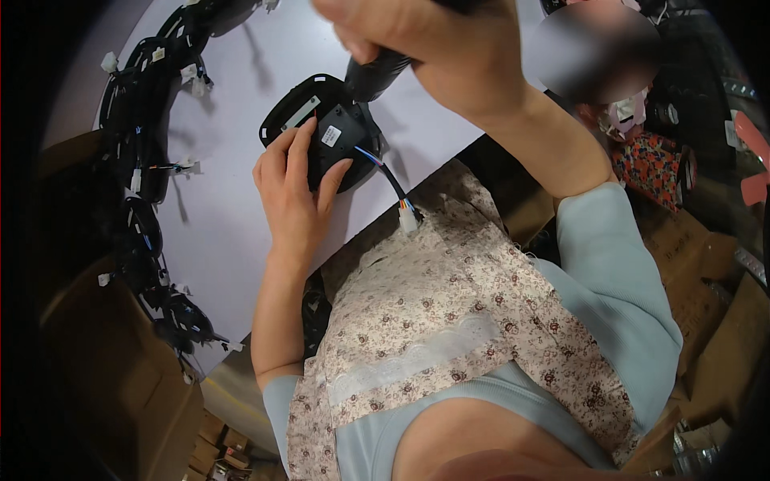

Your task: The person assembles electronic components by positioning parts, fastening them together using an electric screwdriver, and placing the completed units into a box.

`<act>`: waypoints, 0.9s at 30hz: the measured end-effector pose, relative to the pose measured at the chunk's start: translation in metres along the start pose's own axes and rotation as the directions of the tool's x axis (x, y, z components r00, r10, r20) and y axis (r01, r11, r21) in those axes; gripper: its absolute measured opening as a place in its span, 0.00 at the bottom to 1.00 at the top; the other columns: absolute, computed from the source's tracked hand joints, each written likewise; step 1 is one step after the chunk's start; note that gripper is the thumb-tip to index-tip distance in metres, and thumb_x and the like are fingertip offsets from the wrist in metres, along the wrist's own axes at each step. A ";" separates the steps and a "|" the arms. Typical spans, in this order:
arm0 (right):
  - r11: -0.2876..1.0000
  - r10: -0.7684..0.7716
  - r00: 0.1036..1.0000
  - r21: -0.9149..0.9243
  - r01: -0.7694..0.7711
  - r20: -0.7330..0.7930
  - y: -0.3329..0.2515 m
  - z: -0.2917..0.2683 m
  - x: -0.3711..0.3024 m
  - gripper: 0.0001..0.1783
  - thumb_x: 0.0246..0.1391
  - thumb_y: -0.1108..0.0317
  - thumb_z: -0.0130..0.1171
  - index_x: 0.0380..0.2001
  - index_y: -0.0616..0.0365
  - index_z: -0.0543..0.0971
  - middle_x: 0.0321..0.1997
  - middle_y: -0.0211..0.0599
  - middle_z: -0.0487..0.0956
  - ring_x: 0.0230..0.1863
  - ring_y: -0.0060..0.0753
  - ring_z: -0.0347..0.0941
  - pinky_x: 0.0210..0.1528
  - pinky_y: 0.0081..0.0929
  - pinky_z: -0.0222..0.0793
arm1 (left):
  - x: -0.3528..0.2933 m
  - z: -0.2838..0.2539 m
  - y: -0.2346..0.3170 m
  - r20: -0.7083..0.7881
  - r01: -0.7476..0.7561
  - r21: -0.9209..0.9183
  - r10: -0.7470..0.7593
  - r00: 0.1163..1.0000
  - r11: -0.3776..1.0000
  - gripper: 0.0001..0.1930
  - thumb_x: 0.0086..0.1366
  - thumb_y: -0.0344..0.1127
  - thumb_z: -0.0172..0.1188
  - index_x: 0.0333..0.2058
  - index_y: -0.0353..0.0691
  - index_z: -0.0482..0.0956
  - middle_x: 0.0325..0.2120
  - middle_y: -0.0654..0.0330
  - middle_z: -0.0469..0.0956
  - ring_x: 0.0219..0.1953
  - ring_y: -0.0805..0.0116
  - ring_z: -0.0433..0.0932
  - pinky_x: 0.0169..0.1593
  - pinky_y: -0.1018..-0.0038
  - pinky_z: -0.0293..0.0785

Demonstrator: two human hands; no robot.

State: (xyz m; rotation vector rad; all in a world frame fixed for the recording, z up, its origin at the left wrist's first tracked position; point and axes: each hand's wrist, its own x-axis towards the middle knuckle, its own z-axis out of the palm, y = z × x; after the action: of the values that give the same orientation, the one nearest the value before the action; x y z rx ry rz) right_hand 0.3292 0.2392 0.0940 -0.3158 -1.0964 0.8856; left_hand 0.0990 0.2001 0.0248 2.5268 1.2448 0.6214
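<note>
Here the left hand (290, 176) splays over a rounded black plastic housing (346, 120). The raised right hand (437, 44) clasps a black cylindrical tool (375, 78).

On the bench (228, 200), the housing (340, 147) lies near the front edge, right of the wired units (152, 160) lining the left side.

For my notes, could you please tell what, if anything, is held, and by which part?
Right hand: black tool, by its body; left hand: resting on the black housing, grip unclear.
</note>
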 end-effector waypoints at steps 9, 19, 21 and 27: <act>0.992 0.125 0.992 -0.008 -0.125 0.029 0.012 0.007 -0.015 0.12 0.55 0.76 0.70 0.41 0.65 0.79 0.32 0.31 0.82 0.30 0.20 0.77 0.33 0.22 0.76 | -0.002 0.006 0.002 -0.076 -0.037 0.042 0.040 0.996 0.998 0.32 0.56 0.42 0.75 0.59 0.41 0.76 0.50 0.55 0.78 0.51 0.56 0.75 0.59 0.61 0.64; 0.980 0.199 0.978 0.000 -0.200 0.067 0.017 0.006 -0.013 0.09 0.55 0.76 0.68 0.39 0.64 0.80 0.30 0.31 0.82 0.27 0.19 0.76 0.29 0.22 0.73 | -0.001 0.005 0.001 -0.038 -0.005 0.023 0.006 0.999 1.000 0.30 0.61 0.43 0.73 0.60 0.44 0.77 0.53 0.55 0.76 0.55 0.55 0.73 0.62 0.62 0.63; 0.982 0.155 0.982 -0.124 -0.141 0.112 0.016 0.003 -0.013 0.10 0.55 0.76 0.68 0.40 0.63 0.79 0.31 0.30 0.81 0.28 0.18 0.75 0.30 0.21 0.72 | -0.001 0.006 0.000 -0.060 -0.018 0.030 0.020 0.998 0.999 0.31 0.59 0.43 0.74 0.59 0.42 0.77 0.51 0.55 0.77 0.53 0.55 0.74 0.60 0.61 0.63; 0.980 0.198 0.968 -0.009 -0.199 0.155 0.027 0.014 -0.015 0.14 0.54 0.75 0.68 0.44 0.58 0.77 0.34 0.25 0.77 0.32 0.16 0.70 0.33 0.20 0.66 | 0.001 0.008 -0.002 -0.088 -0.053 0.031 0.056 0.995 0.998 0.31 0.57 0.42 0.75 0.58 0.41 0.78 0.50 0.55 0.78 0.52 0.55 0.74 0.60 0.60 0.64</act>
State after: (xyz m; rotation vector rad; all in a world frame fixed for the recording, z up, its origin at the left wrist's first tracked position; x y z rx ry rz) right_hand 0.3022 0.2425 0.0738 -0.3610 -1.2199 1.1066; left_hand 0.1018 0.2020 0.0171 2.5907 1.2258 0.7415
